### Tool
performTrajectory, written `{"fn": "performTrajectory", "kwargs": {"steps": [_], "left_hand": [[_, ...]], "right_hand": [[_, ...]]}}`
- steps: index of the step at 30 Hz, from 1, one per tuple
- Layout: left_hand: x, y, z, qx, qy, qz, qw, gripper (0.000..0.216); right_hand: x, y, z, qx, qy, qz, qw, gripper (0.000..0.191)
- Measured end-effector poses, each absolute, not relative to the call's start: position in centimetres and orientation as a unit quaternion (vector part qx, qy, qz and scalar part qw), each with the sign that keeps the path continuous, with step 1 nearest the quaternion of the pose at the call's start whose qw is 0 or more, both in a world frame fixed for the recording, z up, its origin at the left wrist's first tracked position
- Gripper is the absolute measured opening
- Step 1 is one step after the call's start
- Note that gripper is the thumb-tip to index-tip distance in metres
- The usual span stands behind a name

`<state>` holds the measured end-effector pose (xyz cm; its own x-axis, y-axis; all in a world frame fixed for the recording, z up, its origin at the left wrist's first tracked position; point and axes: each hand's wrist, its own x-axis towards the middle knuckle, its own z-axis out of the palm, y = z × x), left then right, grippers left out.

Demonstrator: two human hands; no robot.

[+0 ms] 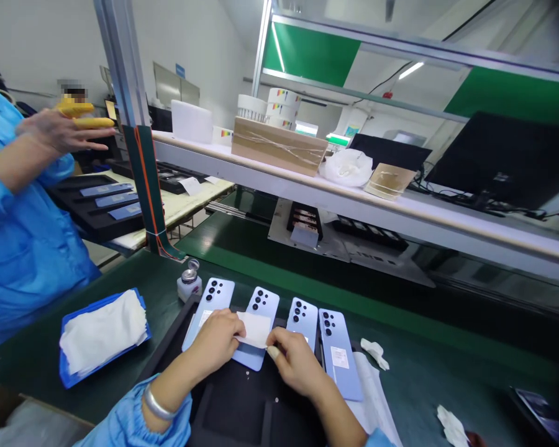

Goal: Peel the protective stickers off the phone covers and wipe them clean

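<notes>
Between my two hands a small white sheet [255, 329] is stretched over the back of a light blue phone [263, 301]. My left hand [218, 335] pinches its left edge, and my right hand [293, 357] pinches its right edge. More light blue phones lie in a row: one phone [221, 290] partly under my left hand, another phone [302, 313] behind my right hand, and a phone [342, 366] with a white label at the right. They rest in and along a black foam tray [233, 403]. Whether the sheet is paper or cloth I cannot tell.
A blue tray [65, 366] of white wipes and a pump bottle [189, 282] stand at left. Crumpled white pieces [375, 352] lie right of the phones. Beyond runs a green conveyor [205, 239] under a shelf [279, 174]. A co-worker in blue [32, 248] stands left.
</notes>
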<state>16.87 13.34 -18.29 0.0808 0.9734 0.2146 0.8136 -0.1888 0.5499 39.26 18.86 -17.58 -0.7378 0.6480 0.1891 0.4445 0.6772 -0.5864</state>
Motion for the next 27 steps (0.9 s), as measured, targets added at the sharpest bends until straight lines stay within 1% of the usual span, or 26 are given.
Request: {"fn": "performTrajectory", "kwargs": {"steps": [2,4,7,12,21,27], "left_hand": [[16.7,13.2,-18.4,0.714,0.624,0.257,0.185,0.018],[16.6,13.3,-18.3,0.702,0.633,0.245,0.215,0.017],[16.6,13.9,-17.9,0.682,0.654,0.228,0.236,0.016],[16.9,14.9,-17.3,0.660,0.692,0.199,0.215,0.017],[17.5,15.6,-17.3,0.638,0.734,0.153,0.175,0.020],[17.5,15.8,-17.4,0.634,0.742,0.148,0.161,0.018]], "right_hand": [[39.2,19.0,-17.8,-0.325,-0.882,0.289,0.181,0.007],[38.8,19.3,-18.0,-0.335,-0.870,0.310,0.187,0.005],[38.0,19.8,-18.3,-0.360,-0.858,0.306,0.201,0.005],[36.5,20.1,-18.6,-0.431,-0.836,0.264,0.213,0.009],[34.6,20.6,-18.6,-0.522,-0.817,0.184,0.159,0.016],[34.1,20.4,-18.4,-0.547,-0.810,0.158,0.138,0.013]]}}
